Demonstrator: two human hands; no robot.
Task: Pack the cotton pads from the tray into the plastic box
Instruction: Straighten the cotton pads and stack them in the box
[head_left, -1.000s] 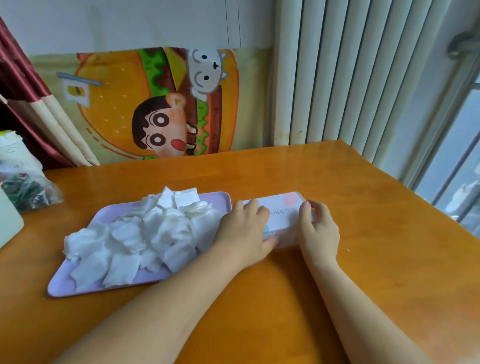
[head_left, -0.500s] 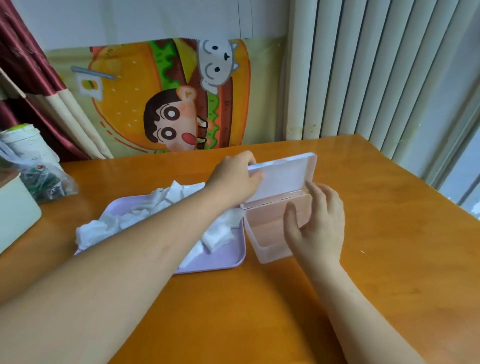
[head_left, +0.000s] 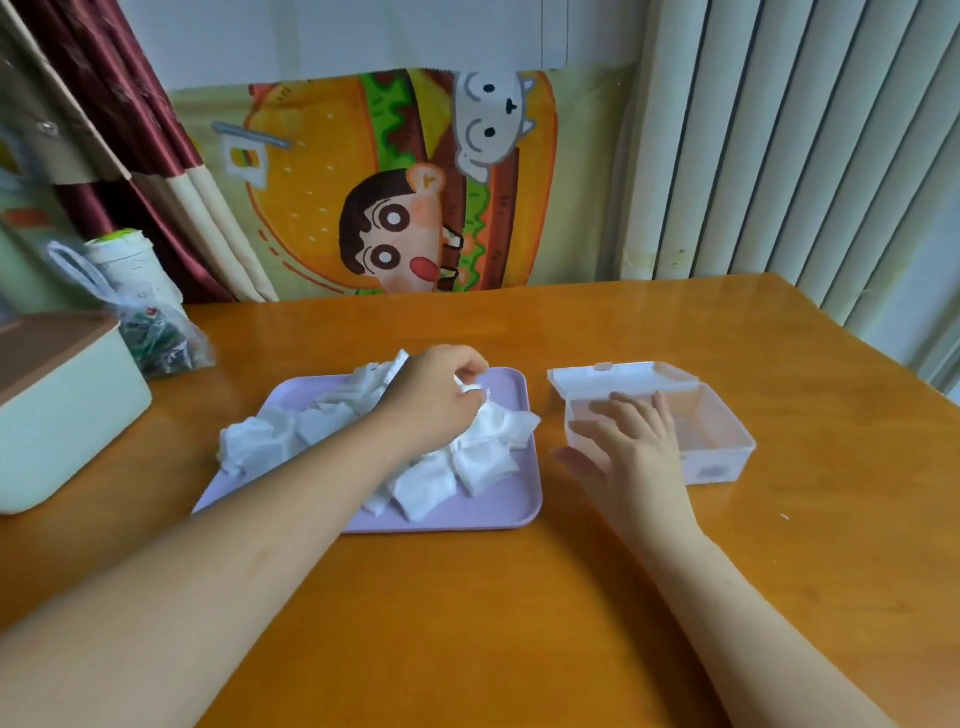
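A lilac tray (head_left: 498, 514) on the wooden table holds a heap of several white cotton pads (head_left: 483, 457). My left hand (head_left: 434, 400) reaches over the heap and pinches one white pad between thumb and fingertips near the tray's far right corner. To the right stands the clear plastic box (head_left: 722, 441), with nothing inside and its lid (head_left: 618, 382) folded back flat behind it. My right hand (head_left: 631, 449) lies with straight fingers against the box's near left corner.
A pale green box with a brown lid (head_left: 57, 410) sits at the left table edge. Behind it lie a plastic bag (head_left: 156, 332) and a white canister (head_left: 124, 260). A cartoon cloth and curtains hang behind the table.
The box lid has gone from closed to fully folded back. My left hand left the lid and moved onto the pads in the tray. The right hand stays at the box.
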